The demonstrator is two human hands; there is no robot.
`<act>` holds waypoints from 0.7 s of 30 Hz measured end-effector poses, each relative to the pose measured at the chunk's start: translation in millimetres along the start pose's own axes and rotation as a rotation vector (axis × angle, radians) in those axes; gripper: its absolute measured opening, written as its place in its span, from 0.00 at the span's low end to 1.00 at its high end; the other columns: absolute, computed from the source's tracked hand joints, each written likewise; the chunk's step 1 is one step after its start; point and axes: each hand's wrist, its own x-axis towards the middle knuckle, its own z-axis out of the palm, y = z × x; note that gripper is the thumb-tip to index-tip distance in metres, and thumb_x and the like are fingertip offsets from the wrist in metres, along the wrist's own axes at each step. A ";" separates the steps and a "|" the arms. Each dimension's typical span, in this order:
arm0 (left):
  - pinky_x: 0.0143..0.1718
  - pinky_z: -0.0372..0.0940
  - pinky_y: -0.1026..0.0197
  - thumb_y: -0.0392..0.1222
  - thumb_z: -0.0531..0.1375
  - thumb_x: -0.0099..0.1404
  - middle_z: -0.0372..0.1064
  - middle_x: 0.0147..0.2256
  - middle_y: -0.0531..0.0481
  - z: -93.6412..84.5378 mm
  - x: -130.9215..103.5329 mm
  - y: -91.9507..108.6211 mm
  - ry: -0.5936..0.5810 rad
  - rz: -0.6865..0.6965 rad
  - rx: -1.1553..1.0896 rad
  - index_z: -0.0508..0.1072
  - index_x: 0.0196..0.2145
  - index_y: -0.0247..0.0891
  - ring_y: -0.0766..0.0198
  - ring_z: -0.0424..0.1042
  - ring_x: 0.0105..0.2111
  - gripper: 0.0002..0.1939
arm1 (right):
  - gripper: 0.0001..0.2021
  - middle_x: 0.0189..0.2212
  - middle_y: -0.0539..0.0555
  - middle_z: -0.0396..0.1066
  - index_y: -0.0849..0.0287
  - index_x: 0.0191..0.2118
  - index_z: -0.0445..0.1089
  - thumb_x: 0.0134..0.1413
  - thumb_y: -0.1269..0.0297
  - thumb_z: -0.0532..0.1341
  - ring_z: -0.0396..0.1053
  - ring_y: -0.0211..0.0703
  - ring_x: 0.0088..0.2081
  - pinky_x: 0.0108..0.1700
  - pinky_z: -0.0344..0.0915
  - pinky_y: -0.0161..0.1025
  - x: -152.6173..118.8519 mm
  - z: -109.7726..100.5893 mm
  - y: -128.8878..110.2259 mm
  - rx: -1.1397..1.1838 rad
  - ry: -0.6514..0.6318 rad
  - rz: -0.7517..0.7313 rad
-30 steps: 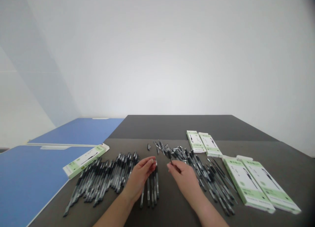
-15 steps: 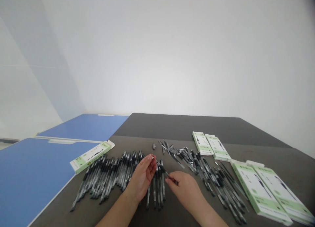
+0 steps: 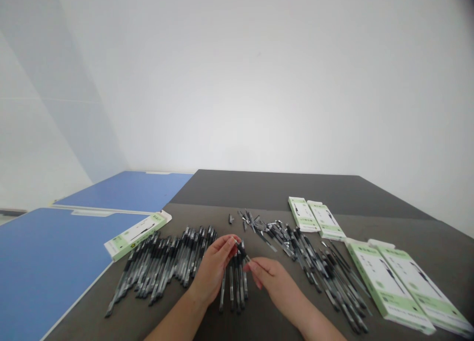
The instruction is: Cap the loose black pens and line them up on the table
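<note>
Between my two hands a pen [image 3: 242, 251] with a black grip slants down to the right. My left hand [image 3: 216, 263] pinches its upper tip end between thumb and forefinger. The fingers of my right hand [image 3: 270, 278] are closed on its lower end. Several pens [image 3: 231, 289] lie on the dark table just below and behind the held pen, partly hidden by my left hand. A wide row of clear pens with black grips [image 3: 166, 267] lies to the left of my left hand.
Right of centre is a pile of small pen parts [image 3: 276, 232], with more pens [image 3: 329, 277] beyond my right hand. Green-and-white boxes lie at the left [image 3: 137, 235], back right [image 3: 314, 217] and far right [image 3: 392, 286]. Blue tabletops [image 3: 66, 262] adjoin the dark table [image 3: 277, 188].
My left thumb and forefinger have closed on the pen's upper end. My right hand has shifted slightly left, and the pen's black grip shows more fully between the hands.
</note>
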 end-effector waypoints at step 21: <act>0.39 0.62 0.63 0.46 0.61 0.55 0.71 0.34 0.48 2.3 -4.8 1.3 -0.080 0.019 0.030 0.75 0.33 0.35 0.63 0.68 0.34 0.11 | 0.16 0.15 0.42 0.52 0.61 0.31 0.69 0.51 0.51 0.56 0.44 0.29 0.17 0.19 0.40 0.30 -1.3 3.3 -4.2 0.640 -0.070 0.142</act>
